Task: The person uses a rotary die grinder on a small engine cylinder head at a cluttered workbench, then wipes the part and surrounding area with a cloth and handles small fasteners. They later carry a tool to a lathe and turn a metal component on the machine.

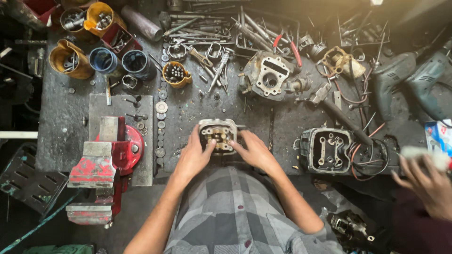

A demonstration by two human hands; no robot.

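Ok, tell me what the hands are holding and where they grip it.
Both hands hold the grey engine cylinder head on the workbench: the left hand grips its left side, the right hand its right side.

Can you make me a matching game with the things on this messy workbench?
Things:
1. bench vise
2. engine head under both hands
3. power drill
4. yellow cup of bits

Places or colours:
A. far right, blue-grey
B. left edge, red
C. middle of the bench, grey metal
D. behind the hands, left of the second engine part

Pairs: 1-B, 2-C, 3-A, 4-D

The left hand and right hand both grip the engine head.
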